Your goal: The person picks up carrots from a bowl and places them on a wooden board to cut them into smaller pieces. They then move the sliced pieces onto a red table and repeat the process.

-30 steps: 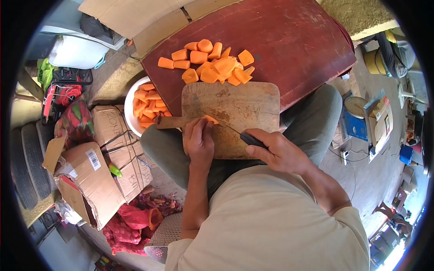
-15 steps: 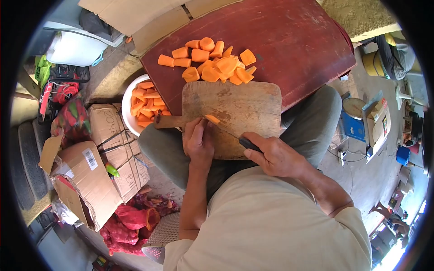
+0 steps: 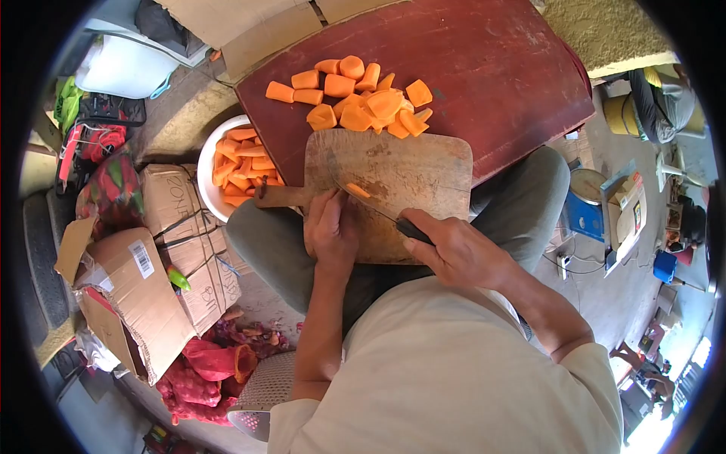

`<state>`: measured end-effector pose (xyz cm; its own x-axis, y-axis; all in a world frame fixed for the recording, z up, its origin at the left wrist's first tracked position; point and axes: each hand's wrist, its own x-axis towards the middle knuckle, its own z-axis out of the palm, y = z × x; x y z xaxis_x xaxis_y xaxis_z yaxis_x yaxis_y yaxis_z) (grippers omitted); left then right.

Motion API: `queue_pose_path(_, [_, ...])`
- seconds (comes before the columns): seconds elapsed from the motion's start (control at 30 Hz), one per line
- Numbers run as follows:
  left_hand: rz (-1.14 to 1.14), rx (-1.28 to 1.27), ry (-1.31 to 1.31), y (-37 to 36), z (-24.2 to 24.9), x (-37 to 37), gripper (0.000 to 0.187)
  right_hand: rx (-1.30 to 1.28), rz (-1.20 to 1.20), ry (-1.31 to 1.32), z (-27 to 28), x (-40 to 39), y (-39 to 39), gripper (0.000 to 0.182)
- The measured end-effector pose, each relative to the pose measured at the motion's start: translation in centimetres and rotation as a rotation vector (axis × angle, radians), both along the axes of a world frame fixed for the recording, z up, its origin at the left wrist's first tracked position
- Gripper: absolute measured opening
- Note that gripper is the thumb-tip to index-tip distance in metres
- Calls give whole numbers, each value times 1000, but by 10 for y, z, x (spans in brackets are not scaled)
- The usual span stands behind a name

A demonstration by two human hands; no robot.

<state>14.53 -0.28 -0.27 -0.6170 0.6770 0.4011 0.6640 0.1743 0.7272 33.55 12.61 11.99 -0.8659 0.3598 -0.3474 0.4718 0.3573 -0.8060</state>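
Observation:
A wooden cutting board [image 3: 423,174] with a handle at its left lies across the person's lap. My right hand [image 3: 461,250] is closed around the black handle of a knife [image 3: 378,211], whose blade slants up and left over the board. Beside the blade lies a small orange carrot slice [image 3: 358,190]. My left hand [image 3: 331,231] rests on the board's left part, fingers curled close to the blade; whatever they grip is hidden. Several peeled carrot chunks [image 3: 339,85] sit in a heap just beyond the board.
Those chunks lie on a dark red table [image 3: 491,76]. At the left, a white basin [image 3: 204,178] holds cut carrot pieces. Cardboard boxes [image 3: 147,291], red net sacks [image 3: 193,382] and a perforated basket [image 3: 265,386] stand on the floor. Other people are at the right edge.
The knife blade now reaches slightly farther up and left past my left fingers, and the slice beside it shows more fully. The whole view has shifted a little.

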Motion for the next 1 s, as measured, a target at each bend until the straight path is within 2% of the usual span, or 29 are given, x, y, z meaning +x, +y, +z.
queue_pose_path(0.3, [-1,-2,-8,1,2,1,17,59,54,-69,-13,-20,6,44])
queue_pose_path(0.5, [8,14,-40,5,2,5,15,13,14,146,-50,-36,17,41])
queue_pose_path(0.6, [7,36,-59,7,-1,5,14,-99,-91,354,-65,-34,25,38])
queue_pose_path(0.7, [8,54,-134,2,-1,6,15,-505,-263,95,-38,-15,28,39])
queue_pose_path(0.8, [-8,58,-170,-2,-3,4,15,-326,-263,65,-20,11,32,42])
queue_pose_path(0.9, [-2,92,-300,-2,-10,6,15,-35,-148,255,-27,47,36,38])
queue_pose_path(1.0, [-39,88,-364,2,-12,-3,15,-192,-117,78,-8,75,42,36])
